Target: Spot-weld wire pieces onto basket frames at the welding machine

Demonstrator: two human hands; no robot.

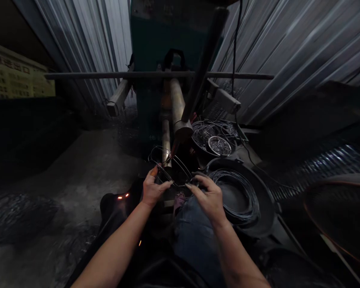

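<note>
Between my two hands is a thin wire ring (182,165), held up at the tip of the machine's electrode (174,149). My left hand (153,187) pinches the ring's left side, thumb and fingers closed on the wire. At its right side my right hand (208,196) grips the wire between thumb and fingertips. The ring looks like more than one loop of wire; dim light hides how the loops join. Below the electrode, a brass-coloured lower arm (166,138) reaches toward the ring. Orange sparks (123,197) glow near my left leg.
On the right stands a black basin (267,208) with coiled wire rings (255,200). Behind it another basin (198,146) holds tangled wire and a small round rim (219,146). A long horizontal bar (108,75) crosses the green machine (150,44). A yellow sign (21,74) is at left.
</note>
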